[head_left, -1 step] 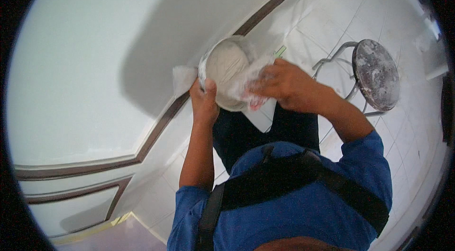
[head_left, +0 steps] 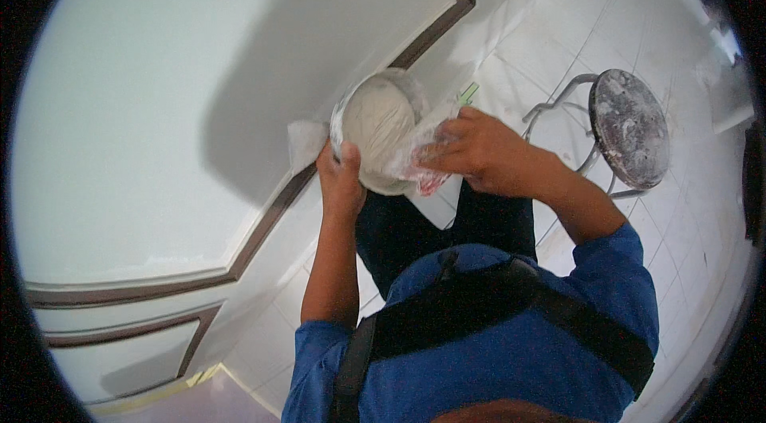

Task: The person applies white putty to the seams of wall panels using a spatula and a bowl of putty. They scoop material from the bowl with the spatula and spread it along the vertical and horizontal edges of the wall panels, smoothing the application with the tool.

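Observation:
A round whitish container (head_left: 377, 118) filled with pale, creamy paste is held over my lap, near the wall. My left hand (head_left: 339, 179) grips its left side, thumb up at the rim, with a white scrap of plastic or cloth (head_left: 303, 144) just beside it. My right hand (head_left: 479, 148) has its fingers closed on a crumpled clear plastic bag (head_left: 423, 136) with red on it, at the container's right edge. A light green strip (head_left: 467, 94) shows behind that hand; I cannot tell what it is.
A white panelled wall (head_left: 136, 120) with brown moulding runs along the left. A paint-spattered round stool (head_left: 629, 126) with metal legs stands on white floor tiles (head_left: 590, 24) at the right. Yellow tape (head_left: 199, 377) edges a pinkish surface at the lower left.
Both hands, the container and the bag have shifted a little down and to the left in the picture. Both hands keep their holds.

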Tool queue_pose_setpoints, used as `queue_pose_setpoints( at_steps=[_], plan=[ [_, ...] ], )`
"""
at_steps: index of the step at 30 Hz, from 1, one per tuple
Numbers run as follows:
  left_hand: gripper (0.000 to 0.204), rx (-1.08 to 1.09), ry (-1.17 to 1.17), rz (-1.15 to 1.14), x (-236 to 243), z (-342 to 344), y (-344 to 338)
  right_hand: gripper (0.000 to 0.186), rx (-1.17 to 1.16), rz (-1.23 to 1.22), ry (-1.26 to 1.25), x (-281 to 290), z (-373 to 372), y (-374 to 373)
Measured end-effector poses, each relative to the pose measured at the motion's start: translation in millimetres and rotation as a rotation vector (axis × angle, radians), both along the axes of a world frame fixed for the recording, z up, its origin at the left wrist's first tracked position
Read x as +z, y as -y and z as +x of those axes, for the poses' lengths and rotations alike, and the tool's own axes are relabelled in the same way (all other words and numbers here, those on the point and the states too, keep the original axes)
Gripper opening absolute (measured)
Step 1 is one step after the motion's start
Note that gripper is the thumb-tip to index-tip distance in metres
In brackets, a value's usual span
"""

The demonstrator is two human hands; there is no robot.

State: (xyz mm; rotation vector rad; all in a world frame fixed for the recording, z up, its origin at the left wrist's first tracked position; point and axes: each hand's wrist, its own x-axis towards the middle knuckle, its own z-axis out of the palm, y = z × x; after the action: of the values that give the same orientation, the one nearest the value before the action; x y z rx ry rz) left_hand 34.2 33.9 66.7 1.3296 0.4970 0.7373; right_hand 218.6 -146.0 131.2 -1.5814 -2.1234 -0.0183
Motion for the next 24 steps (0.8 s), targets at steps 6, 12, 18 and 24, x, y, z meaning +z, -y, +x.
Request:
queue_pose_setpoints(
  at_steps=[6, 12, 18, 24],
  plan=[
    [0.081, 0.002, 0.127, -0.166, -3, -16, 6, 0.029, -0.251, 0.135, -0.404, -1, 38, 14],
    [0.090, -0.139, 0.131, -0.288, -24, -30, 15, 0.025, -0.604, 0.370, -1.360, -20, 85, -1],
    [0.092, -0.164, 0.188, -0.384, -34, -39, 33, 0.044, -0.180, 0.573, -1.734, -21, 106, -35],
    [0.094, -0.061, 0.221, -0.357, -21, -37, 37, 0.029, -0.361, 0.586, -1.456, 15, 107, -49]
  ],
)
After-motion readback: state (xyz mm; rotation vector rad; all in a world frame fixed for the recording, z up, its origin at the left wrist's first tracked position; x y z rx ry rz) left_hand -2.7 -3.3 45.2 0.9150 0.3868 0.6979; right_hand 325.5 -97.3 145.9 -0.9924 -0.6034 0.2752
